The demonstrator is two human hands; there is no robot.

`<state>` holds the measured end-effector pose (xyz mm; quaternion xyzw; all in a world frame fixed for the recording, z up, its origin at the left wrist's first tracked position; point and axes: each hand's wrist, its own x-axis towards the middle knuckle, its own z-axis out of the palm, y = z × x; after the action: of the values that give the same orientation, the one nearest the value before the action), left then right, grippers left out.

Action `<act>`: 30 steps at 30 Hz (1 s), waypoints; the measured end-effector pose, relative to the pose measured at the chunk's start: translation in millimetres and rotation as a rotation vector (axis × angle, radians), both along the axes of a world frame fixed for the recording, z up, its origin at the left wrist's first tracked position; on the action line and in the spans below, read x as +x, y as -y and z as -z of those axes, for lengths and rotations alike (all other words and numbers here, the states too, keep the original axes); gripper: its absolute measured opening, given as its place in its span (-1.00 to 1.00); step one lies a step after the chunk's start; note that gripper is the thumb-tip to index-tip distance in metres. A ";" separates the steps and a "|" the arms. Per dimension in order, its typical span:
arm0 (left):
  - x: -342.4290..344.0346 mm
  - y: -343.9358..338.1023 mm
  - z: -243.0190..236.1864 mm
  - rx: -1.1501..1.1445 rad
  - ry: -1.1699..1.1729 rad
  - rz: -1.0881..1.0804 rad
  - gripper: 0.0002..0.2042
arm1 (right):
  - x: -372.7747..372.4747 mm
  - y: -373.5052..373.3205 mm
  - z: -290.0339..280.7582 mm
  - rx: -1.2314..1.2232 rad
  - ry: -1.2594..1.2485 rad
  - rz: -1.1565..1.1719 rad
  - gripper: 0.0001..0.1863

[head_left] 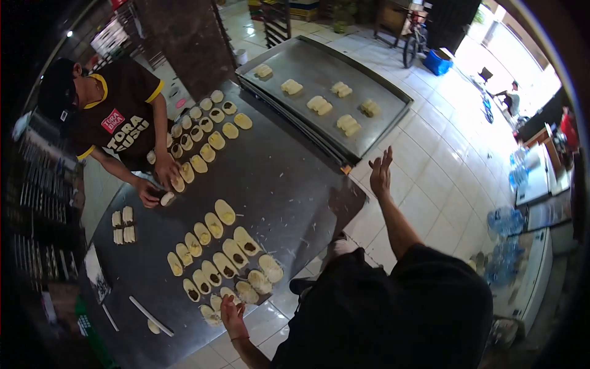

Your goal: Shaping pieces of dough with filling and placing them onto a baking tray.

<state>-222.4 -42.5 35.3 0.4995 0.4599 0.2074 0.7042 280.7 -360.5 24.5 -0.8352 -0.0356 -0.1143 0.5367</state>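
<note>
Dim indoors — white glare floods from the upper-right opening (513, 58); edges bend — corners black.

Pale glossy floor tiles (430, 178) extend from a dark brown pillar (178, 46) at upper left to a daylit open doorway (511, 50) at upper right, near which stand a dark upright panel (453, 24) and a bicycle (416, 38), while dimly lit multi-tier racks (44, 192) line the left side.

a brown shirt (132, 86) bears white lettering (128, 136) and a red label (112, 121); marks (83, 324) on green crate (92, 337) seem unreadable.
</note>
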 end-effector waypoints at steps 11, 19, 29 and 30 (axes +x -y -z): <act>-2.8 -36.2 -18.7 0.051 0.133 0.175 -0.52 | -8.9 -65.0 -102.0 1.256 -0.220 -0.234 -0.23; -2.7 -54.4 -25.9 0.071 0.099 0.098 -0.52 | 64.5 -64.3 -36.0 0.775 -0.005 -0.202 -0.20; 25.9 -63.0 -21.4 0.088 0.074 0.180 -0.58 | -23.1 -119.9 -10.7 -0.685 0.239 0.026 -0.22; 28.3 -64.1 -19.6 0.089 0.075 0.198 -0.59 | -37.3 -122.8 -0.3 -0.599 0.181 -0.079 -0.21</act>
<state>-194.0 21.6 54.9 0.5653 0.3720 0.1757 0.7150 243.4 -237.8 24.8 -0.9405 -0.1476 -0.1519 0.2656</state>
